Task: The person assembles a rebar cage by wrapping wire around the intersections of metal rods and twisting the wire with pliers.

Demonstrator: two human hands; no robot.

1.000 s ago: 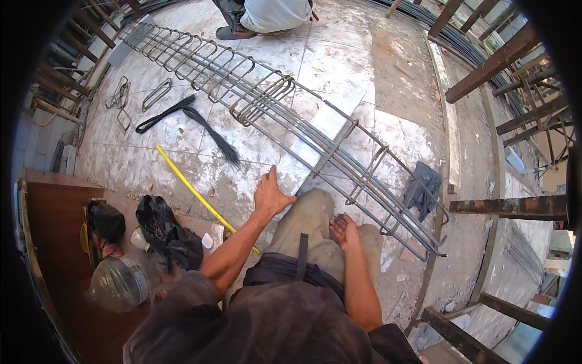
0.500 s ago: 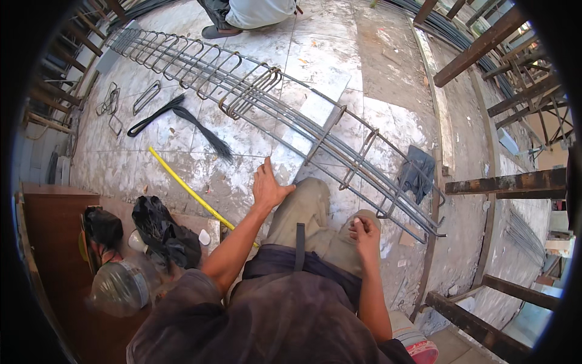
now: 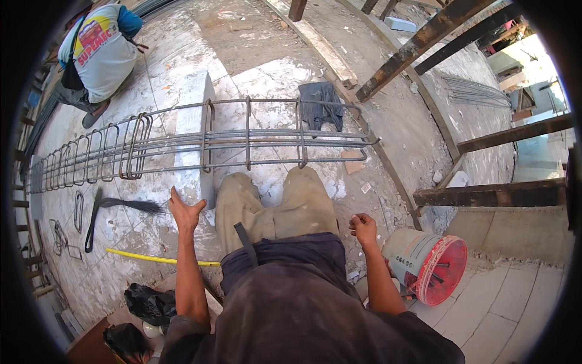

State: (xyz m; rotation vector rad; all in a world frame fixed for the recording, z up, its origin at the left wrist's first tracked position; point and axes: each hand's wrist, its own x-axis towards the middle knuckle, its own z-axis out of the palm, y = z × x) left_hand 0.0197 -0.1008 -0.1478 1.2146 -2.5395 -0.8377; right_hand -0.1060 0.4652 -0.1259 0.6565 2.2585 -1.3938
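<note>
A long rebar cage (image 3: 279,143), with stirrups around its bars, lies across in front of my knees, resting on a pale block (image 3: 191,130). My left hand (image 3: 185,212) hangs in the air left of my left thigh, fingers and thumb spread, holding nothing. My right hand (image 3: 364,230) is beside my right thigh with its fingers curled in; whether something small is inside is hidden. Neither hand touches the cage. A bundle of black tie wire (image 3: 130,204) lies on the floor left of my left hand, with loose stirrups (image 3: 78,212) beyond it.
A yellow strip (image 3: 145,257) and black plastic bags (image 3: 148,306) lie at the lower left. A bucket with a red inside (image 3: 405,255) lies tipped at my right. Dark cloth (image 3: 319,103) lies beyond the cage. Another person (image 3: 100,57) crouches far left. Wooden beams (image 3: 491,193) stand at right.
My view has turned to the right, so the cage now runs nearly level and the bucket shows fully. My right hand has come off my knee to beside the thigh. The left stays spread.
</note>
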